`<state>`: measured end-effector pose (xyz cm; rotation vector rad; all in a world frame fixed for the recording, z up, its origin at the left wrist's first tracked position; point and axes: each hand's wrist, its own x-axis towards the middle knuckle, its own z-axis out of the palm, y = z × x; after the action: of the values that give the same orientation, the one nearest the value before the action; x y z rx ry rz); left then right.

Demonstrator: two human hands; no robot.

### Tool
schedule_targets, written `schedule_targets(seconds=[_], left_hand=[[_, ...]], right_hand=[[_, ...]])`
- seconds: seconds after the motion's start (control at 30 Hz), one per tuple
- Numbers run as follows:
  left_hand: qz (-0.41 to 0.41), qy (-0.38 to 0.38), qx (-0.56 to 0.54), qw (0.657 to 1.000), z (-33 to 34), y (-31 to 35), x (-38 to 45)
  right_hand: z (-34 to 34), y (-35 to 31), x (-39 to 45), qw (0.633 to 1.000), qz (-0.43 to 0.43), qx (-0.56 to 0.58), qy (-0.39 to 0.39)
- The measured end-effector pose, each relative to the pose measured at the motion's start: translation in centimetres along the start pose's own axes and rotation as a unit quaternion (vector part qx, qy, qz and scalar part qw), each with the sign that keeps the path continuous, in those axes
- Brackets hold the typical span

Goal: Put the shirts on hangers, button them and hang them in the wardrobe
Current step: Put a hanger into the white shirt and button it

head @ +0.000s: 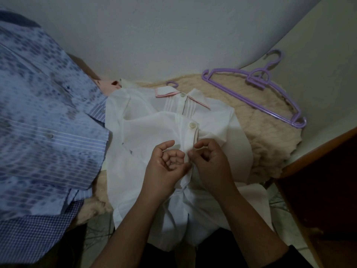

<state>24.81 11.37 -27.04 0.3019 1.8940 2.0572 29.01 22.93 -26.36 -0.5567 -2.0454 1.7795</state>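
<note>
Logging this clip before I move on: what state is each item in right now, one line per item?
White shirt: lying flat, on a hanger, top two buttons done.
Left hand: pinching the placket below the second button.
Right hand: pinching the placket's other edge.
Spare purple hanger: lying bare by the wall.
Blue patterned shirt: draped at left, hanger not visible.

A cream fleece blanket covers the surface. White shirt lies centre, purple hanger far right, blue shirt left.
</note>
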Motion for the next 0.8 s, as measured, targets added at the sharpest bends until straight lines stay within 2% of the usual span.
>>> schedule_targets(seconds=[0.17, 0.33, 0.43, 0.53, 0.7, 0.8], left_hand=[[-0.015, -0.005, -0.013, 1.000, 0.3, 0.3, 0.1], [-0.095, 0.008, -0.108, 0.990, 0.0, 0.5, 0.4], [-0.135, 0.020, -0.149, 0.979, -0.2, 0.7, 0.5], [-0.130, 0.007, -0.113, 0.985, -0.7, 1.1, 0.8], [-0.101, -0.002, -0.014, 0.995, -1.3, 1.9, 0.8], [-0.082, -0.014, 0.002, 0.997, -1.4, 2.3, 0.6]], right_hand=[[0.4, -0.1, -0.5, 1.000, -0.004, -0.013, 0.015], [0.3, -0.1, -0.1, 1.000, -0.003, 0.009, 0.005], [0.2, -0.1, 0.0, 0.999, -0.004, 0.036, -0.031], [0.0, -0.5, 0.1, 0.998, -0.002, 0.039, -0.046], [-0.9, -2.2, 2.0, 0.995, 0.082, 0.042, -0.032], [-1.4, -3.8, 4.2, 0.977, 0.158, 0.131, -0.055]])
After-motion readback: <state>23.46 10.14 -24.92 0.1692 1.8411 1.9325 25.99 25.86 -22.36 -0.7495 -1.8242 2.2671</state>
